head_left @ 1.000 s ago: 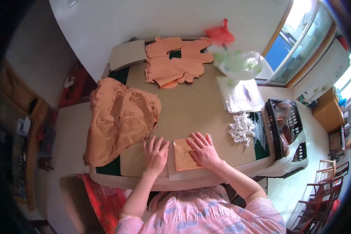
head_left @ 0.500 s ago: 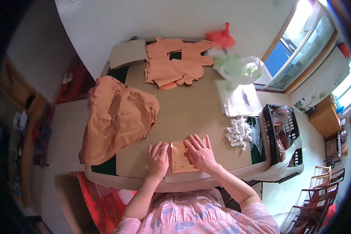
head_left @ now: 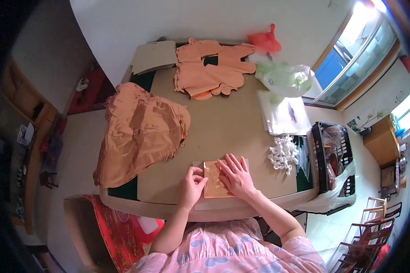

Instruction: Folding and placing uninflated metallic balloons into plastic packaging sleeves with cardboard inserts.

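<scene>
A folded square of shiny rose-gold foil lies near the table's front edge, with a pale sheet showing under it. My right hand presses flat on the right part of the foil, fingers stretched out. At its left edge my left hand is curled, thumb and forefinger bent together against the foil's side; the exact grip is too small to see. To the left lie large flat rose-gold foil sheets, rounded at one end. Farther back is a stack of flat, bear-shaped rose-gold foil pieces.
White small clips or ties are heaped at the right beside thin pale sticks. Clear plastic bags, a green-white bag and a red bag lie behind. A black crate stands at the table's right edge.
My left hand has moved from lying beside the foil to curling its fingers at the foil's left edge. My right hand stays flat on the foil. The whole view has shifted slightly.
</scene>
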Demonstrator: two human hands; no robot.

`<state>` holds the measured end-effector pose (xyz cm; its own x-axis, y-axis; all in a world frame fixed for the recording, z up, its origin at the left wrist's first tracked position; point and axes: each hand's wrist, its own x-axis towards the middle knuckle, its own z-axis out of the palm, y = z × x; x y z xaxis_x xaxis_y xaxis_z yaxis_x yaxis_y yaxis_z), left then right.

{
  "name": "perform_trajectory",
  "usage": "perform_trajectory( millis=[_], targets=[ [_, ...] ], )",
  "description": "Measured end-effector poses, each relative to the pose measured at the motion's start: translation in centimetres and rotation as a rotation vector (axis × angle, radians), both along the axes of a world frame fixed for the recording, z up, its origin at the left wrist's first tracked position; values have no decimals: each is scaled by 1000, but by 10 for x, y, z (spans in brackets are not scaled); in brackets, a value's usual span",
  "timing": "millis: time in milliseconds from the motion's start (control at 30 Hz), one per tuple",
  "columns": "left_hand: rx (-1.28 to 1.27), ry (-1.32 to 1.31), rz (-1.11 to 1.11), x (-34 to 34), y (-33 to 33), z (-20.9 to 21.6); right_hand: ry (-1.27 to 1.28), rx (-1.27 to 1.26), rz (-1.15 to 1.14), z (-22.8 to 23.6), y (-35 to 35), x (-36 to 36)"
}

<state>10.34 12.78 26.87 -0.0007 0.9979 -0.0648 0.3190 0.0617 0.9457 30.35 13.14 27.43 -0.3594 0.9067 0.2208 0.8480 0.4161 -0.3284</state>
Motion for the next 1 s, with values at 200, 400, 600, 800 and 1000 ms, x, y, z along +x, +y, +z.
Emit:
perform_trajectory(
  millis=[200,400,600,800,1000],
  targets=[
    [-95,-40,-66,-13,5,-18,-25,9,29,-3,0,4],
    [47,401,-111,6,-3,18,-43,7,40,-4,1,6],
    [496,616,-138,16,10,6,-55,20,46,-3,0,4],
    [421,783,-295,22,0,-24,-63,33,40,-5,1,3],
    [333,872,-302,25,-1,-23,-80,-20,21,-10,1,7]
  ],
)
